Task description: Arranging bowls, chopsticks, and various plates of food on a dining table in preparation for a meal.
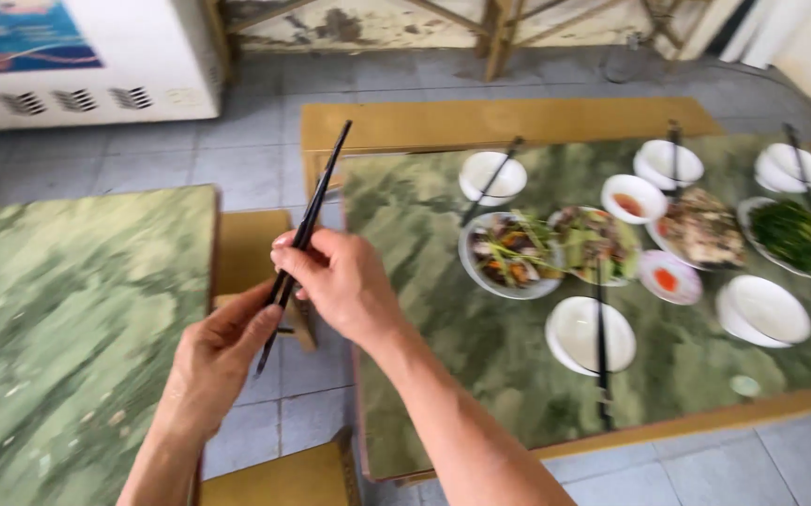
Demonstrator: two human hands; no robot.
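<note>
My right hand (344, 281) is curled closed around a pair of dark chopsticks (307, 234), thumb and fingers pinching them near the middle, so that the sticks slant up and away to the far right. My left hand (223, 351) is half closed just below, its fingertips touching the lower ends of the same pair. Both hands hang over the gap between two tables, above the grey tiled floor (255, 169) and a wooden stool (251, 248).

On the right, the green marble-patterned table (424, 244) carries a meal. A bowl of mixed vegetables (508, 255) sits nearest my hands, touching a second plate of mixed food (597, 244). Beyond are a plate of browned food (705, 228) and a plate of dark greens (794, 236). Two small dishes hold red sauce (628, 201). White bowls (766, 311) look empty; several have chopsticks laid across them, as on the near bowl (591, 335).

To the left lies another green table (68, 319). A wooden bench (508, 120) runs along the far side, and a white cabinet (124, 66) stands far left.
</note>
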